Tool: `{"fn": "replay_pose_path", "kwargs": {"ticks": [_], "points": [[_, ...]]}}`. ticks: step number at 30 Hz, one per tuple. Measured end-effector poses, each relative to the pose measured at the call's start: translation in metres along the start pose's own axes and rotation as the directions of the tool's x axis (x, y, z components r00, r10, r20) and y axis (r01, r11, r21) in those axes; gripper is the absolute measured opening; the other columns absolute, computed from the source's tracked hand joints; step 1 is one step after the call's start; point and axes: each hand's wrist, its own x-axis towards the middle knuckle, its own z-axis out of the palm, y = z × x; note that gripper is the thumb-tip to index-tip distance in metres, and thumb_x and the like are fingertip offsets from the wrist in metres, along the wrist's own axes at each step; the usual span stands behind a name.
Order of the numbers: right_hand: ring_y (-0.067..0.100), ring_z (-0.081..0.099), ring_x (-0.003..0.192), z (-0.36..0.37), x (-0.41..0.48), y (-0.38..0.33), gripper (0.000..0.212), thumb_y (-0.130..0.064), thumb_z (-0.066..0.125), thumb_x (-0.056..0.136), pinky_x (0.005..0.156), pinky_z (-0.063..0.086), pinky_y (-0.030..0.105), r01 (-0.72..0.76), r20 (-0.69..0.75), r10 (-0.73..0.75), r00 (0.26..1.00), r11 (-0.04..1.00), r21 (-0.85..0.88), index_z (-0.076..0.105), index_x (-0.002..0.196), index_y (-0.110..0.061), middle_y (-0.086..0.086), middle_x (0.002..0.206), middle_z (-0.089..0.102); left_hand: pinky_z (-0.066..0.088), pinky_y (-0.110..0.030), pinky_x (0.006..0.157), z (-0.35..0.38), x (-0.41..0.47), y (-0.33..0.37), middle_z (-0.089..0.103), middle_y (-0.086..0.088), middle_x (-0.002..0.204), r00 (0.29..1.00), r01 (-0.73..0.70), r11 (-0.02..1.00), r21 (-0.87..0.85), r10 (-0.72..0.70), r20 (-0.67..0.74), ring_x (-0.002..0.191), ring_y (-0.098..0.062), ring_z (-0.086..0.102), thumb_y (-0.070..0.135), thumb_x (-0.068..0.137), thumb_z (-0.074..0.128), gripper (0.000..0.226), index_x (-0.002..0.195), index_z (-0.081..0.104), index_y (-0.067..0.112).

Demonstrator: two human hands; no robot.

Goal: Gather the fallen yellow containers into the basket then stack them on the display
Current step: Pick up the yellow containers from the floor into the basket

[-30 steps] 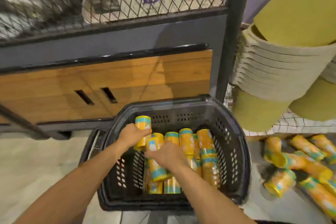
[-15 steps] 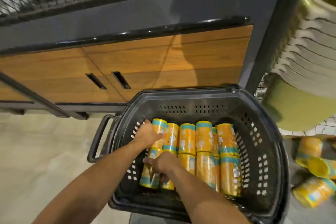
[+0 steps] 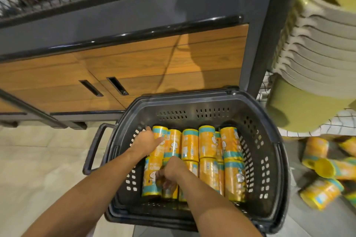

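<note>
Nearest, low in the basket (image 3: 192, 106), the right grip (image 3: 171, 171) curls round a near-row can (image 3: 170, 195). Just beyond, the left grip (image 3: 145, 143) lies spread on the far-left can (image 3: 160, 132). Two rows of yellow cans (image 3: 207, 140) lie side by side in the basket; loose cans (image 3: 320, 192) lie on the floor (image 3: 300, 223) to its right, below stacked bowls (image 3: 317, 59).

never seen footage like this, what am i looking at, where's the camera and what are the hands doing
No machine here: a person wears a camera on the head, so the one view looks down along both bare arms. The left hand lies flat on a back-row container in the black basket, which stands on the floor. The right hand has its fingers curled round a front-row container. More containers lie fallen on the right, below stacked bowls.
</note>
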Motion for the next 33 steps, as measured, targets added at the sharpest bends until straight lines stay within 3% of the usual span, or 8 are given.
{"fn": "replay_pose_path", "kwargs": {"ticks": [3,7,11,15,18,26,30,33], "points": [[0.026,0.069,0.093,-0.030,-0.009,0.003,0.040,-0.039,0.070,0.094,0.077,0.054,0.032,0.075,-0.156,-0.081,0.985,0.996,-0.043,0.068,0.115,-0.004,0.011,0.109,0.073,0.052,-0.043,0.096,-0.016,-0.009,0.010,0.067,-0.020,0.126,1.000,0.015,0.993,-0.121,-0.014,0.008,0.118,-0.038,0.062,0.056,0.102,0.048,0.060,0.129,0.057,0.003],[0.026,0.068,0.093,-0.092,-0.036,0.006,0.035,-0.049,0.067,0.093,0.087,0.056,0.040,0.253,-0.385,-0.183,0.905,0.958,0.137,0.071,0.092,-0.014,0.003,0.088,0.071,0.052,-0.041,0.092,-0.044,-0.026,0.042,0.072,-0.006,0.111,0.995,-0.084,0.928,-0.364,0.061,-0.075,0.107,-0.029,0.066,0.051,0.101,0.051,0.032,0.106,0.068,0.023],[0.020,0.065,0.102,-0.156,-0.093,0.012,0.034,-0.052,0.067,0.092,0.091,0.052,0.035,0.364,-0.574,-0.231,0.785,0.923,0.126,0.072,0.106,-0.022,0.001,0.105,0.074,0.054,-0.052,0.098,-0.054,-0.042,0.087,0.075,0.007,0.102,0.976,-0.215,0.712,-0.668,0.177,-0.126,0.102,-0.018,0.070,0.060,0.077,0.056,0.026,0.092,0.071,0.045],[0.023,0.069,0.100,-0.215,-0.152,0.046,0.034,-0.052,0.070,0.087,0.093,0.054,0.040,0.459,-0.771,-0.209,0.601,0.880,0.120,0.073,0.103,-0.023,0.000,0.101,0.076,0.053,-0.049,0.102,-0.058,-0.096,0.161,0.075,0.007,0.105,0.919,-0.345,0.547,-0.763,0.363,-0.155,0.103,-0.014,0.071,0.057,0.082,0.057,0.024,0.096,0.070,0.042],[0.018,0.067,0.088,-0.248,-0.201,0.092,0.027,-0.043,0.074,0.090,0.085,0.052,0.034,0.524,-0.854,-0.147,0.500,0.836,0.162,0.073,0.102,-0.019,-0.003,0.091,0.072,0.053,-0.049,0.102,-0.046,-0.136,0.221,0.074,0.009,0.109,0.855,-0.406,0.495,-0.768,0.502,-0.129,0.106,-0.012,0.069,0.063,0.077,0.056,0.025,0.095,0.068,0.050],[0.009,0.068,0.081,-0.267,-0.293,0.302,0.026,-0.049,0.069,0.091,0.072,0.050,0.028,0.361,-0.919,0.219,0.329,0.870,0.337,0.071,0.101,-0.025,-0.008,0.087,0.074,0.048,-0.040,0.102,0.044,-0.236,0.369,0.068,-0.001,0.120,0.637,-0.574,0.495,-0.652,0.771,0.025,0.115,-0.023,0.063,0.050,0.088,0.060,0.050,0.128,0.061,0.019],[0.020,0.072,0.088,-0.256,-0.300,0.371,0.050,-0.064,0.067,0.071,0.085,0.057,0.042,0.362,-0.884,0.399,0.243,0.808,0.465,0.073,0.097,-0.022,-0.002,0.088,0.076,0.046,-0.040,0.103,0.096,-0.253,0.426,0.062,-0.008,0.135,0.618,-0.650,0.612,-0.451,0.771,0.154,0.124,-0.032,0.058,0.050,0.096,0.056,0.050,0.135,0.056,0.017],[0.021,0.072,0.083,-0.255,-0.280,0.404,0.050,-0.063,0.068,0.071,0.088,0.058,0.053,0.378,-0.838,0.479,0.260,0.748,0.545,0.071,0.093,-0.018,-0.003,0.081,0.075,0.045,-0.040,0.098,0.123,-0.239,0.455,0.061,-0.016,0.138,0.637,-0.662,0.664,-0.348,0.743,0.206,0.125,-0.036,0.057,0.053,0.098,0.054,0.058,0.134,0.056,0.007]]}}
